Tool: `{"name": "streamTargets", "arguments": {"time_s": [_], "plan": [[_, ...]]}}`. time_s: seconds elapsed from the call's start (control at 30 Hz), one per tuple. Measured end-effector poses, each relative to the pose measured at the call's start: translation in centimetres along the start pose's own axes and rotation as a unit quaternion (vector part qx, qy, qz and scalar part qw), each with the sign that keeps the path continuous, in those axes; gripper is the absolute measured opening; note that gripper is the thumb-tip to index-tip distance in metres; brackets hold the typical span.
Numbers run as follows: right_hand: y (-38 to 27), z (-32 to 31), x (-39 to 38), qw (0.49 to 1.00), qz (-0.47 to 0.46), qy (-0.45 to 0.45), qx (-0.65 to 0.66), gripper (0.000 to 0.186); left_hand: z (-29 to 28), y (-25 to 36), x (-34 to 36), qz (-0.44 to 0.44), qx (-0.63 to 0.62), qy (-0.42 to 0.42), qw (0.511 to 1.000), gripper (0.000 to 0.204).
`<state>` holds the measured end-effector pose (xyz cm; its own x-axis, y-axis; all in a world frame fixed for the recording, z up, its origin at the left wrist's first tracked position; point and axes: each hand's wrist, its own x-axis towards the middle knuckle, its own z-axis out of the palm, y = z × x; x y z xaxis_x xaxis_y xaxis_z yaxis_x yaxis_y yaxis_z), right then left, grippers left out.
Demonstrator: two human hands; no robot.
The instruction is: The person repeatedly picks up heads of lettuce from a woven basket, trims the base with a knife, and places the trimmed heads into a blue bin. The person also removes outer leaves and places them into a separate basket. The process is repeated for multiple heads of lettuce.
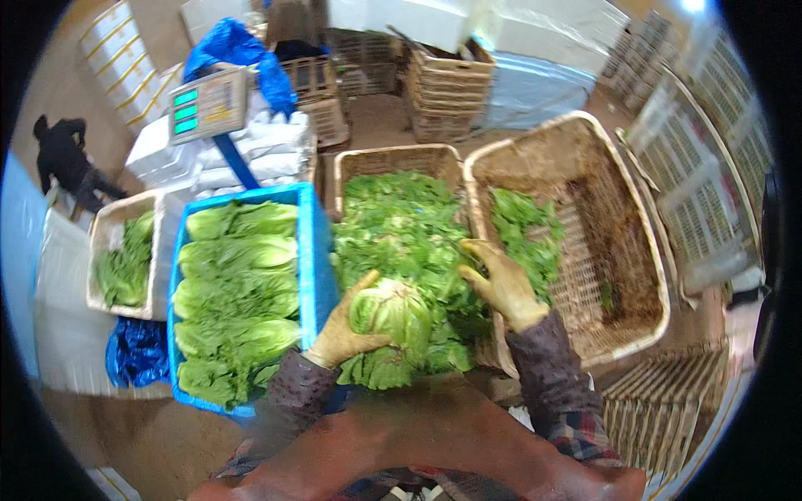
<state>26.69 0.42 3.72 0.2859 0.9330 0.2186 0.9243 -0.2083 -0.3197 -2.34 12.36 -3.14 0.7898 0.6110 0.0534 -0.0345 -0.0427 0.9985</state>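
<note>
My left hand (347, 332), in a yellowish glove, is wrapped round the left side of a head of leafy lettuce (393, 313). Its pale cut base faces up. To the right of it my right hand (504, 286), gloved the same, is curled with thumb and fingers close together, apart from that head. Something small and dark shows between those fingers, too unclear to name. Beneath both hands, loose green leaves (393, 217) fill a tan plastic crate (399, 152). Left of it, a blue crate (307, 250) holds several lettuce heads (242, 255) laid in a row.
A larger tan crate (576, 342) on the right holds some leaves (522, 213) along its left side. A scale display (209, 104) stands on a blue post behind the blue crate. Stacked crates (447, 92) stand farther back. At far left, a person in dark clothes (67, 159) bends over.
</note>
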Motion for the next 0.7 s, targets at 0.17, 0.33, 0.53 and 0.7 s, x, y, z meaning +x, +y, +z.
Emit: {"name": "streamTargets", "arguments": {"time_s": [0.17,0.33,0.53,0.7], "plan": [[-7.5,4.1,-2.6,0.966,-0.253,-0.052,-0.007,0.019,-2.1,-0.4,-3.3,-0.003,0.109,0.078,0.991,0.113],[-5.8,7.5,-3.1,0.933,-0.338,-0.058,-0.11,0.013,-1.3,0.0,-4.6,-0.084,-0.061,0.09,0.99,0.099],[-1.7,3.5,1.6,0.913,0.113,-0.391,-0.008,0.041,1.2,-0.3,-3.5,-0.009,0.125,0.092,0.988,0.105],[-3.7,3.4,-3.0,0.968,-0.14,-0.094,0.188,0.031,1.9,0.0,0.2,-0.019,0.079,0.102,0.991,0.117]]}}
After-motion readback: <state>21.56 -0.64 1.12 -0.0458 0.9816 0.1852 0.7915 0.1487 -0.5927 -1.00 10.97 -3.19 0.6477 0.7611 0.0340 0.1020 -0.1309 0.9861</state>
